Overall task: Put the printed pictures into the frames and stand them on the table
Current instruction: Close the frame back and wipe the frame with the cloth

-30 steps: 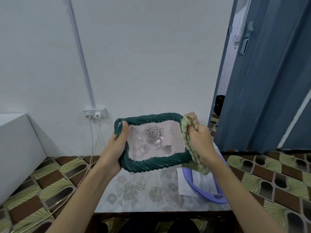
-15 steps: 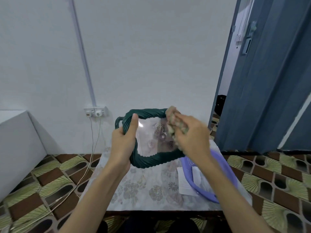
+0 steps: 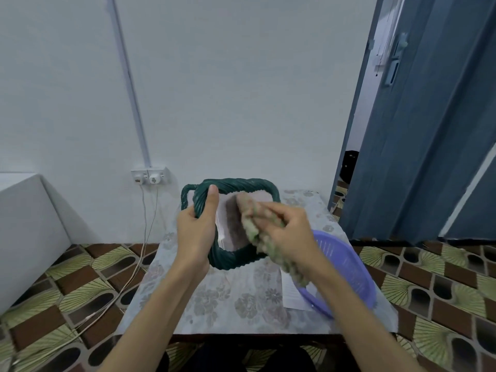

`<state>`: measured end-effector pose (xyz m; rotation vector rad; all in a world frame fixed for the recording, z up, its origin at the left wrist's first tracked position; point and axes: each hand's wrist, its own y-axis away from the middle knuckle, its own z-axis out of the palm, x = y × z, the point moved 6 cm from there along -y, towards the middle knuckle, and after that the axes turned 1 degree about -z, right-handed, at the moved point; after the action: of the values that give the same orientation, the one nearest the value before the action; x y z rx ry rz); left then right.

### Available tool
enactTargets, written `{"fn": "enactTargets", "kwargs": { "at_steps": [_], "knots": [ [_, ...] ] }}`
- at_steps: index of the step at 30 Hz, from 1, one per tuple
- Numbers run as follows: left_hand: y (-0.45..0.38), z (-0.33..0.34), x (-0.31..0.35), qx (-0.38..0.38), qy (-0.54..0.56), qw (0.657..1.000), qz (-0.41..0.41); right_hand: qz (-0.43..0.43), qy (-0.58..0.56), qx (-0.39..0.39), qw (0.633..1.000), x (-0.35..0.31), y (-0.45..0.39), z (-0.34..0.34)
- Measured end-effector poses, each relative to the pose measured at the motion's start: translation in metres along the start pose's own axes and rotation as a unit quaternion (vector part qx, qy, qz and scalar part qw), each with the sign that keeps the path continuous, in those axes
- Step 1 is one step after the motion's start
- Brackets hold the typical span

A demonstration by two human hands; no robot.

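My left hand [image 3: 196,229] grips the left side of a dark green rope-patterned picture frame [image 3: 241,185], thumb up along its rim, holding it tilted above the small table [image 3: 214,304]. A greyish picture shows behind the frame's glass [image 3: 230,224]. My right hand [image 3: 288,232] clutches a green knobbly cloth [image 3: 255,234] and presses it against the glass, hiding the frame's right half. A white printed sheet [image 3: 292,294] lies on the table, partly under the basket.
A purple plastic basket [image 3: 346,267] sits at the table's right side. The table wears a floral cover and stands against the white wall. A wall socket [image 3: 150,176] with cables hangs to the left. A blue door [image 3: 418,124] stands at right, a white box [image 3: 24,224] at left.
The frame has turned and dropped lower toward me. My right hand moved the cloth from the frame's right edge onto the middle of the glass.
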<state>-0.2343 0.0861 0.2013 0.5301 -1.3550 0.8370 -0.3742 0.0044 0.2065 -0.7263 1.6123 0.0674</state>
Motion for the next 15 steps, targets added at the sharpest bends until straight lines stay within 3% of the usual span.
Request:
{"fn": "enactTargets", "kwargs": {
  "at_steps": [3, 5, 8, 11, 13, 15],
  "knots": [
    [-0.007, -0.005, -0.004, -0.022, 0.009, 0.999, -0.029, 0.142, -0.271, 0.010, 0.952, -0.002, -0.009, -0.023],
    [-0.008, -0.003, -0.003, -0.032, 0.009, 0.999, -0.033, 0.144, -0.379, 0.068, 0.911, -0.005, -0.016, -0.041],
    [-0.005, 0.002, -0.004, -0.038, 0.002, 0.999, -0.027, 0.094, -0.420, 0.115, 0.895, -0.014, -0.023, -0.050],
    [-0.002, 0.007, -0.008, -0.051, 0.007, 0.998, -0.033, 0.024, -0.345, 0.145, 0.927, -0.015, -0.024, -0.045],
    [-0.003, 0.010, -0.009, -0.061, 0.023, 0.997, -0.035, -0.072, -0.190, 0.172, 0.964, -0.016, -0.015, -0.041],
    [-0.004, 0.009, -0.011, -0.067, 0.046, 0.996, -0.042, -0.182, -0.006, 0.159, 0.970, -0.015, 0.000, -0.028]
  ]
}}
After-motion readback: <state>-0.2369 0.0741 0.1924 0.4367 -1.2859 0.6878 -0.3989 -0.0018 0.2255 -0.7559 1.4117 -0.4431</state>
